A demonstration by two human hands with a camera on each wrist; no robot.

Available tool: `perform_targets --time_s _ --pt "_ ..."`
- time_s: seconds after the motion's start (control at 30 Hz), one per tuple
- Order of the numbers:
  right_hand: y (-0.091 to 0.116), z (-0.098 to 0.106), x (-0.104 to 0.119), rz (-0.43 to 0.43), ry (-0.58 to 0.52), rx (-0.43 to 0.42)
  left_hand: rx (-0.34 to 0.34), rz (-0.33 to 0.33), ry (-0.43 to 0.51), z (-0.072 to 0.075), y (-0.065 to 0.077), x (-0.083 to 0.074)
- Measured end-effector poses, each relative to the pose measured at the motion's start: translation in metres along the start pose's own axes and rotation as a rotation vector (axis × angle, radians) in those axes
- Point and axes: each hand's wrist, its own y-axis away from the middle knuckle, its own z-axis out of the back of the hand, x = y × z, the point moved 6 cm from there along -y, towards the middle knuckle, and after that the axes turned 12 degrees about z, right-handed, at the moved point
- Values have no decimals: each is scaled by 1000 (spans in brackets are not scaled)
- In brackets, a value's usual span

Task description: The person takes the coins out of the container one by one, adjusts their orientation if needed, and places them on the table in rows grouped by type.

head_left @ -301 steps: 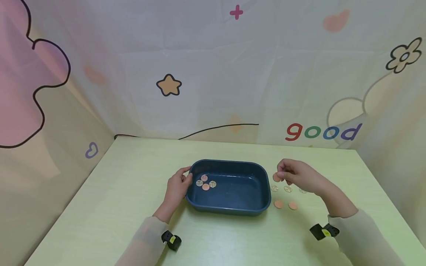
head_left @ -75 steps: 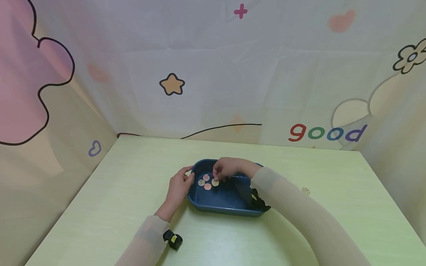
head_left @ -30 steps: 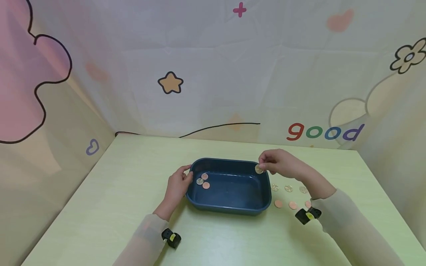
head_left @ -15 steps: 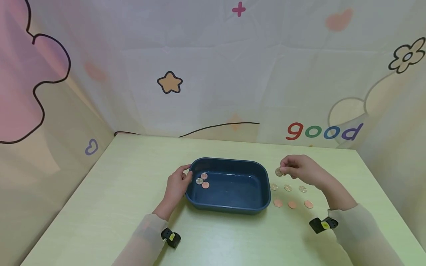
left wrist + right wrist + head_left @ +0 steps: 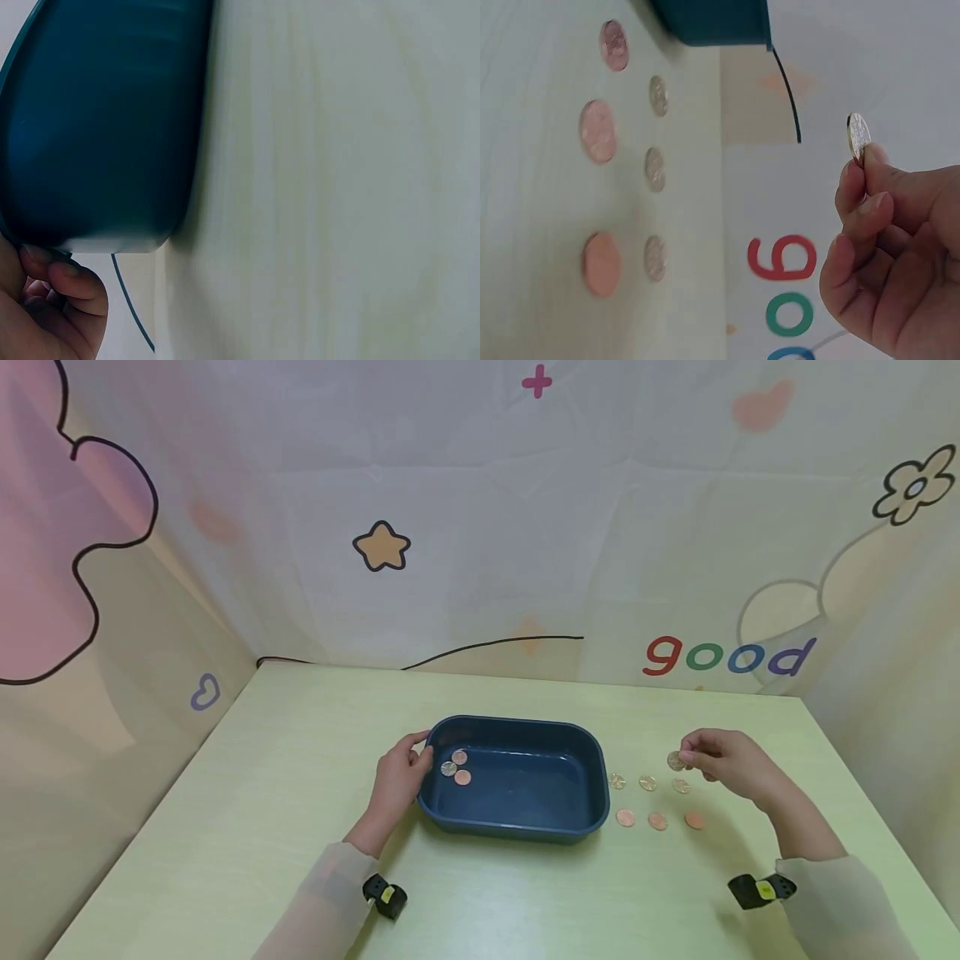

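Gold-coloured coin (image 5: 676, 761) is pinched by right hand (image 5: 729, 764) at frame right, while left hand (image 5: 401, 774) grips blue tray (image 5: 517, 831) at centre

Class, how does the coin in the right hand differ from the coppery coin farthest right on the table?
The held coin is gold-toned; the table coin is coppery. The right hand pinches the held coin in the air; the table coin lies flat. Both are round.
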Motion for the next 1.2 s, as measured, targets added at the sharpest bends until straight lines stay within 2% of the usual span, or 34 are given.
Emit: perform_targets --time_s 0.23,0.53,0.93,1.2 --pt "11 -2 -23 -69 26 -41 4 13 7 1 1 2" --pt "22 -4 -50 -112 57 -78 3 6 3 2 2 2" --pt "27 -1 -84 -212 5 -46 -3 7 -5 4 2 2" --pt "28 1 -101 -273 19 -35 6 -4 -3 3 1 2"
